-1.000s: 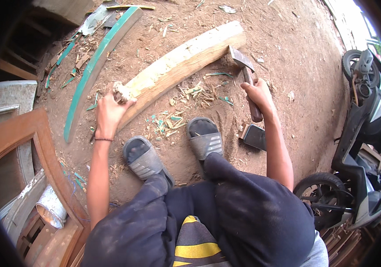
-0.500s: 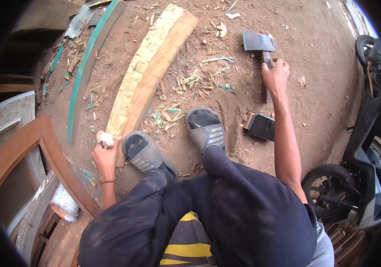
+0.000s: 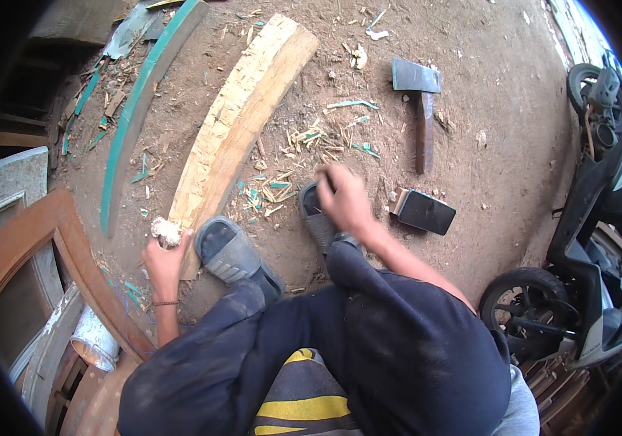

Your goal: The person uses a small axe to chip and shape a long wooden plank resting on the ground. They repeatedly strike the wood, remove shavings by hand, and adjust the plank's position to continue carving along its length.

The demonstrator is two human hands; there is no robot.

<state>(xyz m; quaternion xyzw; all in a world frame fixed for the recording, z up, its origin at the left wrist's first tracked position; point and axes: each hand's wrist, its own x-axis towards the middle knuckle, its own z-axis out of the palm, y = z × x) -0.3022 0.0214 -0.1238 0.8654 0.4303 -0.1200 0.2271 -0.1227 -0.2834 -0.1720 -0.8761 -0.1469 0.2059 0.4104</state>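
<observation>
A chopped wooden beam [image 3: 232, 138], pale and rough along its upper face, lies on the dirt left of my feet. At its near end my left hand [image 3: 164, 260] is closed on a whitish, crumbly-looking lump [image 3: 166, 231], with the thumb beside the beam. My right hand [image 3: 347, 202], slightly blurred, hovers over my right sandal [image 3: 318, 229], fingers loosely bent and apart, with nothing visible in them. To its upper right an axe [image 3: 425, 127] lies on the ground, its metal head [image 3: 415, 75] pointing away from me and its brown handle toward me.
A green-painted beam [image 3: 125, 138] lies farther left. Wood chips [image 3: 274, 192] scatter between the beam and my right foot. A dark phone [image 3: 425, 211] leans on a small block. Old wooden frames [image 3: 71, 240] and a white bucket [image 3: 96, 338] stand left; a motorbike [image 3: 594, 283] is at right.
My right hand has let go of the axe handle and moved left and nearer, over my right sandal. The axe stays on the ground. My left hand keeps its place at the beam's end.
</observation>
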